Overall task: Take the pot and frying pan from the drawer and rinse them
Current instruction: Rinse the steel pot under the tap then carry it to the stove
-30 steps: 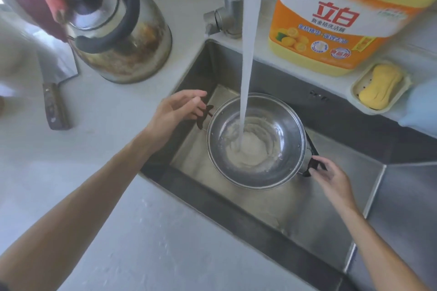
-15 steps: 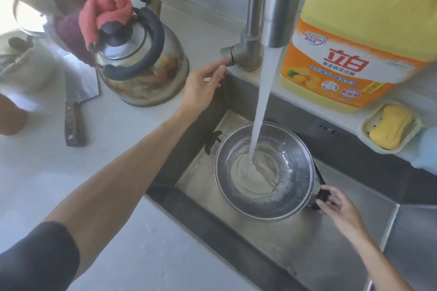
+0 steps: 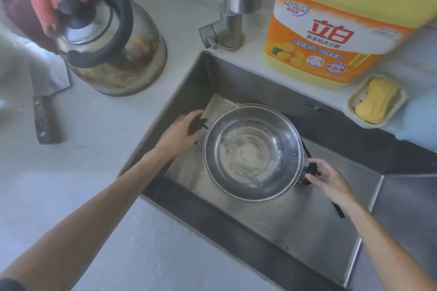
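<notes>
A steel pot (image 3: pixel 253 153) with two black side handles stands in the sink (image 3: pixel 295 227), holding cloudy water. My left hand (image 3: pixel 179 136) grips its left handle. My right hand (image 3: pixel 327 178) holds the right handle. No water runs from the tap (image 3: pixel 230 9) above. A thin black handle (image 3: pixel 338 211) pokes out from under my right wrist; what it belongs to is hidden. The frying pan is not in sight.
A steel kettle (image 3: pixel 111 54) with a pink cloth on its lid stands on the counter to the left, a cleaver (image 3: pixel 45 101) beside it. A large yellow detergent jug (image 3: pixel 335 26) and a soap dish (image 3: pixel 376 101) with yellow soap sit behind the sink.
The water stream has stopped. My left hand came back from the tap lever down to the pot's left handle. My right hand stayed on the right handle.
</notes>
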{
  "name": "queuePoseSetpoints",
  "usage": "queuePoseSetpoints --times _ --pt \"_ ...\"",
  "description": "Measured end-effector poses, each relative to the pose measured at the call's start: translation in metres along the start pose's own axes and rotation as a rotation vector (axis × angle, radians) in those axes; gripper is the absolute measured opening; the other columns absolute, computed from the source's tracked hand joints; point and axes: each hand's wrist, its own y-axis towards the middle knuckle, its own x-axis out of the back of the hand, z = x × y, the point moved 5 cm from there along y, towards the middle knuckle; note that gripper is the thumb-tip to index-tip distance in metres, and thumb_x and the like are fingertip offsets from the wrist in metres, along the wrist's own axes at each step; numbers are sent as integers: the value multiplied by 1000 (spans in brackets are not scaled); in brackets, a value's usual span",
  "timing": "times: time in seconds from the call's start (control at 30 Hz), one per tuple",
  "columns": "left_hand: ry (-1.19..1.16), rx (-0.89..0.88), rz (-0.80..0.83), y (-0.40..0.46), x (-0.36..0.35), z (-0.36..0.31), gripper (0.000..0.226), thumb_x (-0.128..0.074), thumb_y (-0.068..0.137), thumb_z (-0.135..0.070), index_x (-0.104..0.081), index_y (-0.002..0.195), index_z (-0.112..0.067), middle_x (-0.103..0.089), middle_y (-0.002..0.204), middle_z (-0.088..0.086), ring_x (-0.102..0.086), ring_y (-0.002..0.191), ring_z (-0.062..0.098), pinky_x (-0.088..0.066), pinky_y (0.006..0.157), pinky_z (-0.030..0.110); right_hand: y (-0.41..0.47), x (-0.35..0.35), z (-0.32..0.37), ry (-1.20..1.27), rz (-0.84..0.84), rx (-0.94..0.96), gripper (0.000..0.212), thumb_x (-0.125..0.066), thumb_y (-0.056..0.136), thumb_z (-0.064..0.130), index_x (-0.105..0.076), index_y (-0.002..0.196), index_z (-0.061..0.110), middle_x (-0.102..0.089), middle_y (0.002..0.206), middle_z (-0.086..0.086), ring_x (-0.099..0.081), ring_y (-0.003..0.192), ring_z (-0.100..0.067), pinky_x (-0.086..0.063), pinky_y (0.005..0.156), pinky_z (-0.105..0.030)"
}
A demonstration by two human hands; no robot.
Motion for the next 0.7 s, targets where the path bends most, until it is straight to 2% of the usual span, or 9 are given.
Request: queuePoseSetpoints --times 0.07,0.1,0.2,0.3,0.33,0.4,0.5,0.57,0.7 --pt "52 103 161 2 -14 12 51 -54 92 -28 -38 141 -23 -58 122 18 -55 113 30 -40 91 30 3 2 2 -20 38 5 39 -65 84 5 -58 100 40 -65 111 -3 -62 67 5 -43 86 -23" --pt "49 126 192 4 -16 15 48 -54 93 -27 -41 139 -22 -59 119 18 -55 114 32 -40 89 29 5 2 4 -27 53 9 39 -65 84 3 -58 100 39 -65 110 -3 -62 67 6 -44 83 -20" --pt "45 126 205 12 -21 14 36 -52 93 -12 -54 127 -20 -61 108 14 -57 112 33 -34 74 18 7 1 5 -20 61 11 37 -61 85 -3 -58 102 29 -63 109 -8 -60 64 9 -46 62 -8" --pt "82 96 169 16 -22 10 37 -52 88 1 -62 120 -15 -65 114 16 -60 106 32 -32 66 17 5 2 6 -22 50 27 37 -61 84 -5 -58 105 25 -63 110 -13 -61 63 7 -45 59 -6" --pt "90 91 160 14 -21 9 37 -53 88 1 -63 119 -16 -67 113 16 -61 100 32 -33 66 18 2 3 6 -28 39 37 38 -62 84 -5 -58 106 26 -63 111 -12 -62 65 7 -46 61 -6" --pt "100 82 169 9 -18 10 36 -55 87 -2 -63 118 -19 -69 89 11 -59 81 28 -36 66 22 -11 8 10 -26 8 57 39 -64 82 -3 -59 108 25 -65 110 -8 -64 72 9 -47 66 -5" --pt "81 40 184 -7 -9 12 32 -60 86 -6 -65 112 -23 -61 63 -9 -66 76 18 -47 75 29 -38 19 20 -27 -48 120 46 -66 81 -3 -61 99 39 -66 108 -2 -64 82 4 -48 75 -7" --pt "53 -25 143 -23 -1 4 30 -64 83 -6 -66 102 -29 -64 61 -13 -64 67 8 -48 76 25 -60 30 30 -61 -114 180 52 -67 81 -3 -60 91 48 -68 105 8 -65 86 -1 -47 78 -8" --pt "1 -179 24 -51 11 -21 30 -68 81 -10 -61 94 -37 -72 81 -7 -70 81 13 -52 83 33 -110 57 55 -157 -299 361 45 -68 81 2 -59 86 45 -63 97 34 -62 85 10 -41 79 -1"
